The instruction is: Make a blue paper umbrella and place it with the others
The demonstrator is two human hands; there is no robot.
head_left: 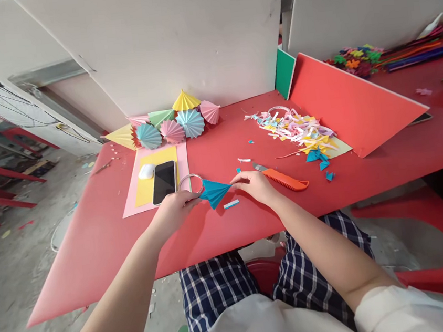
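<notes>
A folded blue paper fan (pixel 213 192) is held between both my hands just above the red table (pixel 106 241). My left hand (pixel 175 208) pinches its left, narrow end. My right hand (pixel 255 184) pinches its right tip. A clear tape ring (pixel 190 182) lies right behind the fan, near my left fingers. An orange utility knife (pixel 284 178) lies beside my right hand. A small white-blue paper strip (pixel 231 204) rests on the table below the fan.
A phone (pixel 164 181) and a white lump (pixel 146 170) lie on yellow and pink paper sheets (pixel 183 162). Several finished paper fans (pixel 177 123) line the back wall. Paper scraps (pixel 301 134) pile at right beside a leaning red board (pixel 349 105). Red stools flank my knees.
</notes>
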